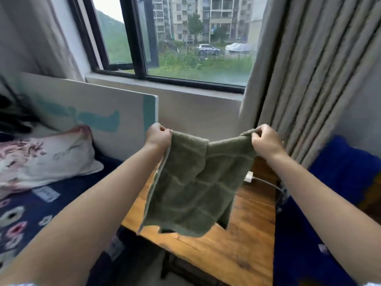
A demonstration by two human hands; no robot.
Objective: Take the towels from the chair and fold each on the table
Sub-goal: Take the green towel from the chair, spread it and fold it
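The olive-green terry towel with a grid of raised lines hung in the middle of the frame, held up by its 2 top corners above the brown wooden tabletop. The left hand pinched the top left corner, its grip clenched on the cloth with fingers curled round the edge. The right hand pinched the top right corner the same way, a small flap of towel standing up over its fingers. Both bare forearms reached forward from the lower corners of the frame. The top edge of the towel sagged between the 2 hands, and a fold ran down from the middle. Its lower hem hung low before the tabletop; whether it touched the wood could not be told.

A small white block with a white cable lay on the tabletop behind the towel, toward the right. At the left of the frame sat a bed with a dark patterned cover and a floral pillow. A deep blue fabric filled the right side. Beige pleated curtains hung at the upper right beside a black-framed window.
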